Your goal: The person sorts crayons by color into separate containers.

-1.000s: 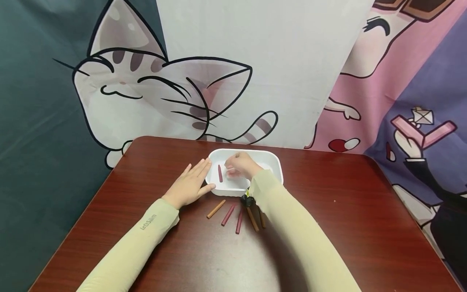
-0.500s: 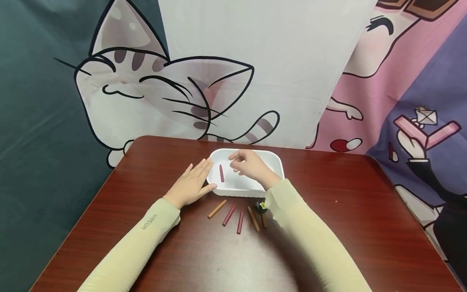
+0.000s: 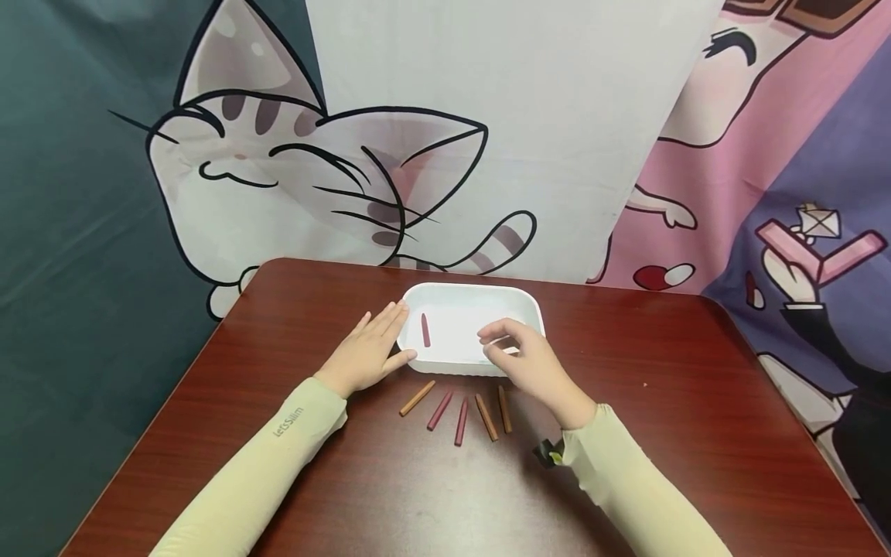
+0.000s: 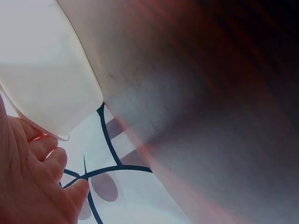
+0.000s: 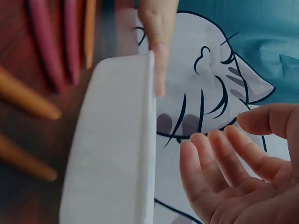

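A white tray stands near the table's far edge, with one dark red crayon lying inside at its left. My left hand rests its straight fingers against the tray's left rim. Over the tray's right front part is my right hand, fingers loosely bent and nothing between them; the right wrist view also shows its fingers apart from the thumb. In front of the tray lie two red crayons, one beside the other, and several brown ones.
The dark wooden table ends just behind the tray. Behind it hangs a cloth printed with a cartoon cat. A small black piece sits by the right sleeve cuff.
My right hand has drawn back from the tray's left half toward its right front corner, its fingers loosening. The red crayon stays in the tray. My left hand has not moved.
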`<state>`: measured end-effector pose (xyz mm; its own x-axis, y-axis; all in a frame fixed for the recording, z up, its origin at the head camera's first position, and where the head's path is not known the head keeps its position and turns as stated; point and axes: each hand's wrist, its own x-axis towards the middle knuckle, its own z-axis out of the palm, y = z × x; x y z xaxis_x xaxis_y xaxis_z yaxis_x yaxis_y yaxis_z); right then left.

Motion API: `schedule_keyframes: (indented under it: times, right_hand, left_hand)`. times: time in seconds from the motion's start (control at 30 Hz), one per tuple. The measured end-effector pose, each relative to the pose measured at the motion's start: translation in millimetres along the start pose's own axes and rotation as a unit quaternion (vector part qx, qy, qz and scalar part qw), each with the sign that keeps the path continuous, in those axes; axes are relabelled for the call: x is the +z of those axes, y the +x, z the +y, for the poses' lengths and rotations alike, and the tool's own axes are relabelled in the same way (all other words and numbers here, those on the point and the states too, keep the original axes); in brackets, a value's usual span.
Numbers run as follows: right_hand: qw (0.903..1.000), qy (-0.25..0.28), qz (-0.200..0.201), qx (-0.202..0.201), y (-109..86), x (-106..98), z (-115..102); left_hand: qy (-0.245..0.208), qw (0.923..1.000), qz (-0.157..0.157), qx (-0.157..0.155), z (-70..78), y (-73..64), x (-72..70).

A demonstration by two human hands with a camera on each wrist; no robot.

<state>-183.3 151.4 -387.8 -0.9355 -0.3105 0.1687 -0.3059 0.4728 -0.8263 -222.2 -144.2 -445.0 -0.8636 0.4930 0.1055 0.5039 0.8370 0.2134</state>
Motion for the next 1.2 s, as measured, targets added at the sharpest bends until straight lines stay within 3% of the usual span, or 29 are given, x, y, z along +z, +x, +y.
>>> schedule_keyframes:
  times: [0.3,0.43,0.67,1.03,1.2]
  right_hand:
    - [0.9965,-0.081,0.017,0.009,-31.6,-7,21]
    - [0.9922,-0.118,0.008,0.039,-36.3,-4,30]
    - [0.9838,-0.153,-0.007,0.093,-41.1,8,40]
    - [0.9745,-0.163,-0.036,0.150,-40.0,23,37]
    - [0.9688,-0.190,-0.029,0.156,-38.0,26,39]
  left_hand:
    - [0.003,1.0000,-0.004,-0.002,-1.1,0.5,-1.6]
    - [0.006,1.0000,-0.006,-0.003,-2.1,0.3,-2.3]
    - [0.001,1.0000,-0.004,0.003,-2.0,-0.4,-1.9]
    - [0.001,1.0000,-0.005,0.000,-2.7,-1.5,0.1]
    - [0.000,1.0000,-0.006,0.001,-1.5,-1.1,-0.1]
